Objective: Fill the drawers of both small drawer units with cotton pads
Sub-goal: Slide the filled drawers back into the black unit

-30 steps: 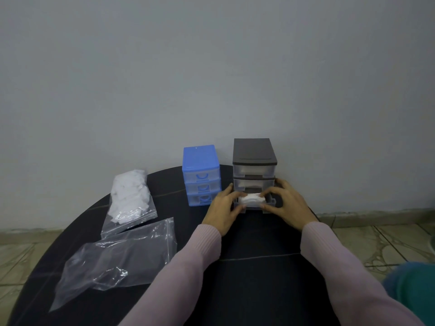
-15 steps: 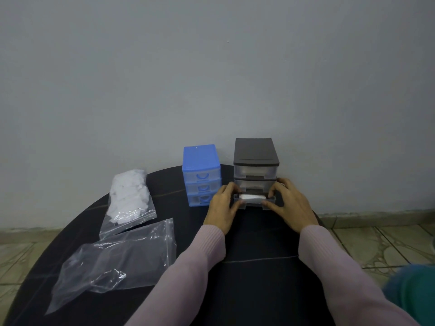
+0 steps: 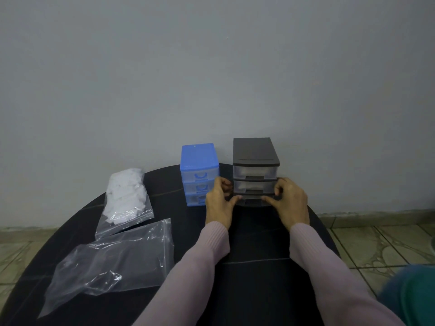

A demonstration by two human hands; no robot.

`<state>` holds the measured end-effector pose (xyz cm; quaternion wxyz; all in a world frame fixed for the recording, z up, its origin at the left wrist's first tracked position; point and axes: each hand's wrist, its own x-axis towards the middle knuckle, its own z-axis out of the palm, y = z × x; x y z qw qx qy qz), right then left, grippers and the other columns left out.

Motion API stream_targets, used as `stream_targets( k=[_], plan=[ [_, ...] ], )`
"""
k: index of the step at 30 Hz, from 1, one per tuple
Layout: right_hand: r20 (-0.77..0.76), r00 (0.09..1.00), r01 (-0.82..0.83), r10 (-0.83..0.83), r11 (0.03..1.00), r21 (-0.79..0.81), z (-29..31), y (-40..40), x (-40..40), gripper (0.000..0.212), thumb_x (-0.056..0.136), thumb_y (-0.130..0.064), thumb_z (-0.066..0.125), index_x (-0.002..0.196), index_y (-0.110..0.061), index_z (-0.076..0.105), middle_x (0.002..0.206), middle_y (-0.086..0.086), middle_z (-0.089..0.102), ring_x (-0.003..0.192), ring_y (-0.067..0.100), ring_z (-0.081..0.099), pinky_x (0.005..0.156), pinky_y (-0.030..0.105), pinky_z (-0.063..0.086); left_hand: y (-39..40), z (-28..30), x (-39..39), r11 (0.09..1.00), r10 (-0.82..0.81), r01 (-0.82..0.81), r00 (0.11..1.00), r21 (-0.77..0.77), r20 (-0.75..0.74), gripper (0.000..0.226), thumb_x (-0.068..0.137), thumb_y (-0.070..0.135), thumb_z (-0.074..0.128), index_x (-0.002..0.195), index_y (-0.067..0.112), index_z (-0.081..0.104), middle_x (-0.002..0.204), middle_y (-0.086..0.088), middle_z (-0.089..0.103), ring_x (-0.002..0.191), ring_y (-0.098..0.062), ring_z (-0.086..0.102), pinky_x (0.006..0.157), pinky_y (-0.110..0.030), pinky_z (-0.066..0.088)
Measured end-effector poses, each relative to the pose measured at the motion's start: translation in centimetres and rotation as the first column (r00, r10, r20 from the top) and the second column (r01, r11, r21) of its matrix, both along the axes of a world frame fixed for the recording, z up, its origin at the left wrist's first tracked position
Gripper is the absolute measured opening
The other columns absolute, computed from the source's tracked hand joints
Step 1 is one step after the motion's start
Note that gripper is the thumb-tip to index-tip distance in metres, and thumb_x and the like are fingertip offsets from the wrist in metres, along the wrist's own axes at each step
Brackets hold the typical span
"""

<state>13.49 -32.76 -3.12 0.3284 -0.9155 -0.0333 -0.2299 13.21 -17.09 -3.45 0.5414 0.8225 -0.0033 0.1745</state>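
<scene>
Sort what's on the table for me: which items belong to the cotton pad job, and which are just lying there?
In the job:
- black drawer unit, left hand and right hand at its bottom drawer
- blue drawer unit
- bag of cotton pads

Lying about:
- clear plastic bag, apparently empty

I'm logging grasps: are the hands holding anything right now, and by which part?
Both hands, left and right, hold the bottom clear drawer of the dark-topped plastic drawer unit, thumbs on its front edge at either end.
</scene>
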Motion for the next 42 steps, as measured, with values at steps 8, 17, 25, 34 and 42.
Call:
stream_targets(
  k=[8, 17, 25, 34, 42],
  plan=[
    [-0.020, 0.998, -0.049, 0.052, 0.992, 0.117, 0.2, 0.3, -0.4, 0.042, 0.073, -0.007, 0.076, 0.061, -0.025, 0.040, 0.075, 0.005, 0.058, 0.073, 0.018, 0.056, 0.067, 0.023, 0.042, -0.4, 0.1, -0.9, 0.994, 0.059, -0.059, 0.998, 0.089, -0.002, 0.027, 0.082, 0.004, 0.068, 0.103, 0.012, 0.053, 0.106, -0.001, 0.063, 0.099, -0.011, 0.059, 0.094, -0.027, 0.048],
    [-0.106, 0.993, -0.043, 0.055, 0.993, 0.111, 0.1, 1.1, -0.6, 0.016, 0.079, -0.002, 0.069, 0.077, -0.008, 0.055, 0.101, 0.001, 0.045, 0.090, 0.015, 0.047, 0.081, 0.027, 0.042, 0.2, -0.2, -1.8, 0.957, 0.155, -0.143, 0.987, 0.251, -0.028, 0.022, 0.089, 0.007, 0.060, 0.110, 0.008, 0.055, 0.110, -0.010, 0.065, 0.102, -0.022, 0.061, 0.092, -0.036, 0.050],
    [-0.439, 0.898, 0.050, 0.030, 0.984, 0.169, 1.3, 3.7, -3.1, 0.007, 0.085, -0.006, 0.063, 0.084, -0.011, 0.059, 0.102, 0.010, 0.062, 0.092, 0.021, 0.058, 0.081, 0.028, 0.046, 0.6, 1.5, -5.0, 0.953, 0.160, -0.153, 0.987, 0.262, -0.004, 0.015, 0.091, 0.004, 0.055, 0.106, 0.006, 0.056, 0.104, -0.010, 0.064, 0.096, -0.020, 0.061, 0.089, -0.030, 0.050],
    [-0.606, 0.763, -0.088, 0.226, 0.965, 0.248, 2.2, 9.8, -8.2, 0.017, 0.094, -0.024, 0.053, 0.090, -0.009, 0.061, 0.089, 0.008, 0.064, 0.064, 0.012, 0.057, 0.065, 0.026, 0.049, 7.6, 3.5, -10.1, 0.957, 0.179, -0.184, 0.983, 0.226, 0.042, 0.015, 0.083, -0.007, 0.054, 0.090, 0.004, 0.063, 0.083, -0.006, 0.065, 0.076, -0.014, 0.058, 0.069, -0.017, 0.044],
    [-0.709, 0.667, -0.157, 0.231, 0.973, 0.169, 2.5, 15.4, -10.2, 0.057, 0.092, -0.051, 0.045, 0.121, -0.003, 0.052, 0.111, 0.011, 0.062, 0.090, 0.023, 0.061, 0.084, 0.033, 0.048, 16.1, 4.7, -14.1, 0.870, 0.439, -0.422, 0.898, 0.255, -0.011, 0.013, 0.089, 0.004, 0.055, 0.099, 0.008, 0.062, 0.101, -0.009, 0.067, 0.084, -0.015, 0.058, 0.073, -0.023, 0.043]
  ],
)
